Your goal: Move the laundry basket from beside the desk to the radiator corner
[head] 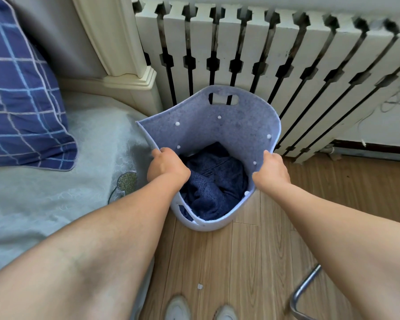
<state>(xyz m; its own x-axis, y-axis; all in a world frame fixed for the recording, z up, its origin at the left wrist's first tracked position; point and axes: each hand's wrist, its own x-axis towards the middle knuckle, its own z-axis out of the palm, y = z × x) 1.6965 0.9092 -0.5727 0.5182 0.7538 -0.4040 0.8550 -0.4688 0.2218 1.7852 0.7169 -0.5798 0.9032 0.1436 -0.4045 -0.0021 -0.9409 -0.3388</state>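
The laundry basket (217, 122) is soft pale blue felt with white rivets and a cut-out handle in its far wall. It stands in the corner between the bed and the white radiator cover (286, 56), its far wall close to the slats. A dark blue garment (214, 183) lies crumpled inside. My left hand (166, 166) grips the basket's left rim. My right hand (271, 170) grips the right rim. Whether the basket's base touches the floor is hidden.
A bed (56, 181) with a pale sheet and a blue checked pillow (21, 93) fills the left side, with a cream bedpost (127, 65) at the corner. Wooden floor (252, 262) lies below. A chrome chair leg (306, 289) stands at the lower right. My shoes (201, 309) show at the bottom.
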